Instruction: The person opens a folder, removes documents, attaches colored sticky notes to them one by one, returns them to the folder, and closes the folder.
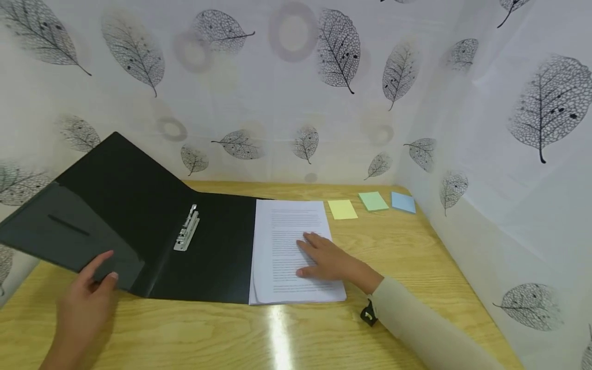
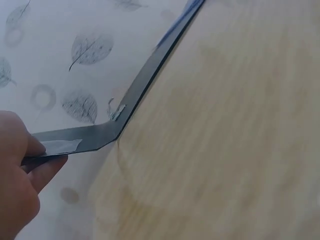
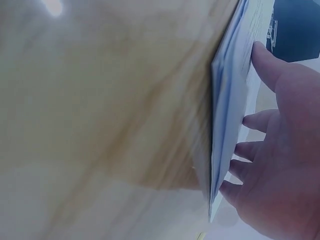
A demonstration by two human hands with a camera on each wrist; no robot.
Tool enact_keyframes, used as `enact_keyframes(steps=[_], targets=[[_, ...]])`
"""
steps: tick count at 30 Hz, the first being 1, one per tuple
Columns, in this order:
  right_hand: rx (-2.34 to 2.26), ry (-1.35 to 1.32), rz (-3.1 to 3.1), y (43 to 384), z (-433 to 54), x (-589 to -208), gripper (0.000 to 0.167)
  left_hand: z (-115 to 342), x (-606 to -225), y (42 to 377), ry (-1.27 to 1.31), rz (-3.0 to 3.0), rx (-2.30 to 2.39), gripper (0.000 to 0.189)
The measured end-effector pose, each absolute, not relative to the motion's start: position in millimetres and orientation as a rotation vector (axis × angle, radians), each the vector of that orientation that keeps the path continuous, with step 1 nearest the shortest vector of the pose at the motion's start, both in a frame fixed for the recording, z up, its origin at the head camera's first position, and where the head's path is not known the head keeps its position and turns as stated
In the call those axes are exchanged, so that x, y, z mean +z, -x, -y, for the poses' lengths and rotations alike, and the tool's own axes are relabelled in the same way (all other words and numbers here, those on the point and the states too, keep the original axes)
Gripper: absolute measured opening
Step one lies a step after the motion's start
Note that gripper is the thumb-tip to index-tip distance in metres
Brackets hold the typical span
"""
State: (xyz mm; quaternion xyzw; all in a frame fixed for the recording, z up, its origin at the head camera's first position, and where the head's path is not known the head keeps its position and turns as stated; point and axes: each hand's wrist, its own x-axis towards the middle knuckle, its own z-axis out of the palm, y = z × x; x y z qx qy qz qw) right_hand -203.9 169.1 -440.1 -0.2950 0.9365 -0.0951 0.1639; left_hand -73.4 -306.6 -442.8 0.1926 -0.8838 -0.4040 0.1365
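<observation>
A black lever-arch folder (image 1: 217, 246) lies spread on the table, its metal clip (image 1: 187, 231) showing near the spine. Its left cover (image 1: 120, 190) is tilted up off the table, with a grey pocket (image 1: 74, 226) inside. My left hand (image 1: 85, 303) pinches that cover's lower edge between thumb and fingers, also plain in the left wrist view (image 2: 20, 175). A stack of printed paper (image 1: 287, 221) sits over the folder's right part. On the sheets rests my right hand (image 1: 328, 259), fingers spread; the right wrist view shows its fingertips (image 3: 257, 52) on the stack.
Yellow (image 1: 343, 209), green (image 1: 373, 201) and blue (image 1: 403, 202) sticky-note pads lie at the back right of the wooden table (image 1: 208, 334). A leaf-patterned curtain (image 1: 277, 103) borders the back and right sides.
</observation>
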Motion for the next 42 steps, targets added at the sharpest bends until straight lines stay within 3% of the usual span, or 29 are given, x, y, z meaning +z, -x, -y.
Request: enact_keyframes(steps=[10, 24, 42], targets=[[-0.266, 0.837, -2.659, 204.2, -170.6, -442.4, 0.088, 347.3, -435.9, 90.1, -0.731, 2.519, -0.999, 0.052], [-0.286, 0.844, -2.636, 204.3, -171.8, -441.0, 0.087, 414.4, -458.4, 115.2, -0.805, 2.355, -0.957, 0.055], [-0.282, 0.859, -2.642, 206.3, -172.8, -443.1, 0.088, 446.5, -467.2, 136.5, -0.943, 2.405, -0.780, 0.056]])
